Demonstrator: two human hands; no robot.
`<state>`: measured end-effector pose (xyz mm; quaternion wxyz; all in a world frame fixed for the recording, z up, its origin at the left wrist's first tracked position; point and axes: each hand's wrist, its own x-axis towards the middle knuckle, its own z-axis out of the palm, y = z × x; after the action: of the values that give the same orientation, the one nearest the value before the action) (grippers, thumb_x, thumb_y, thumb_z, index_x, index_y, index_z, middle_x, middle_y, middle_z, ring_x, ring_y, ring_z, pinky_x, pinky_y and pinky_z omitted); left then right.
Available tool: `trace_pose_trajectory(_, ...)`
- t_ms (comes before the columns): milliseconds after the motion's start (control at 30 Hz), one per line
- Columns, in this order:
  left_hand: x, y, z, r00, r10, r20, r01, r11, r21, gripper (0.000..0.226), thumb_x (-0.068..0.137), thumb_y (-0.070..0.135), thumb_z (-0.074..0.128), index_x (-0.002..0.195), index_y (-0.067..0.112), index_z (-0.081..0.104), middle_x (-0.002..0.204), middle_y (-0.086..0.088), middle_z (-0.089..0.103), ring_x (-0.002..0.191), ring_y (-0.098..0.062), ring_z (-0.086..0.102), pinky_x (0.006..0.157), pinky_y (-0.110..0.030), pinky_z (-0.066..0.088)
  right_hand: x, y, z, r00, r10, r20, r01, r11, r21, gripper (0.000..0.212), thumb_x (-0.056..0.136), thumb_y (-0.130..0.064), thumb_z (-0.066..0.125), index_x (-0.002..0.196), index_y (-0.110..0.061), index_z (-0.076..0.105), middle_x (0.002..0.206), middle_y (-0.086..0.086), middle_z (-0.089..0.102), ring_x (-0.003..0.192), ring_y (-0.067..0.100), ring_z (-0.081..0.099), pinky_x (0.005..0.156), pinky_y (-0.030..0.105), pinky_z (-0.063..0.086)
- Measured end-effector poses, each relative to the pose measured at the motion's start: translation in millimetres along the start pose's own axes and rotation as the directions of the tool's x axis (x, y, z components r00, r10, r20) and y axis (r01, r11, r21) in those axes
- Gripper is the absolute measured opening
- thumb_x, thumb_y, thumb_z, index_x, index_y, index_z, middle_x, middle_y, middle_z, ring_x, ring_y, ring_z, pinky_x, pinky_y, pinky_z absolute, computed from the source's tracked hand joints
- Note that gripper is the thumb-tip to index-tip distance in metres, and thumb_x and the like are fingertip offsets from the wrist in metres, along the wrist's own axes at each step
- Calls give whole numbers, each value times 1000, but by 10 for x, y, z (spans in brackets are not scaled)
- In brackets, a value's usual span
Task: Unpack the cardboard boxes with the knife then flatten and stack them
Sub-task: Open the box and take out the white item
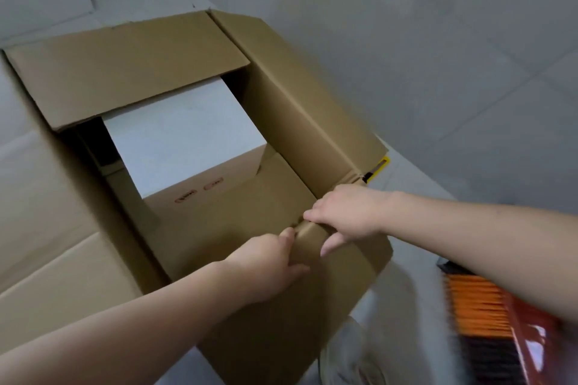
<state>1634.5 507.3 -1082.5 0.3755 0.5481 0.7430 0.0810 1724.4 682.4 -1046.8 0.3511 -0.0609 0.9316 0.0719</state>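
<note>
Both forearms are bare to the frame edge, left hand (269,262) and right hand (350,216) ungloved.

Bare tiled storeroom (453,50), stacked cartons (47,228)

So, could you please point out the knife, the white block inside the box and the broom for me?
knife (377,168): head view, yellow handle showing behind the box flap.
white block (184,131): head view, its top face.
broom (478,306): head view, orange bristles.
</note>
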Motion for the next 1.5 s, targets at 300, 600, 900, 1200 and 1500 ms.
trace_pose_trajectory(300,29,-57,34,992,60,-114,-63,998,-19,44,92,57,42,120,23,46,102,-1,63,95,-24,61,76,-33,48,136,36,-97,999,-11,-40,11,1000,1,77,77,-82,26,111,-21,57,100,2,63,94,27,61,76,39,51)
trace_pose_trajectory(600,145,-561,-797,816,-43,-576,66,998,20,45,95,54,32,127,27,50,127,7,55,117,-16,50,89,-32,42,866,535,-798,928,63,-367,-1,986,167,82,84,-71,6,127,-18,49,129,1,52,121,21,47,99,41,41)
trace_pose_trajectory(900,251,-1177,-1424,792,-479,-378,461,876,-144,52,97,53,32,134,18,41,142,0,40,122,-18,44,94,-28,34,1858,938,-1196,935,200,-292,-59,902,428,77,93,-66,22,151,-16,17,158,11,15,144,29,14,114,47,24)
trace_pose_trajectory(1200,486,-1363,-1857,695,-201,-690,488,836,249,68,96,56,23,151,17,12,160,-7,-1,146,-21,-3,111,-31,-10,1973,1043,-1414,684,174,-708,6,970,245,80,89,-66,14,153,-19,5,158,22,-2,146,37,-6,116,51,3)
trace_pose_trajectory(1500,687,-2271,-2916,657,-193,-728,641,651,406,86,90,49,43,151,13,-4,158,-7,-16,145,-24,-15,116,-49,-5,2739,1462,-2440,699,273,-661,-109,954,280,80,90,-69,23,152,-26,-6,157,12,-23,144,37,-17,116,52,-1)
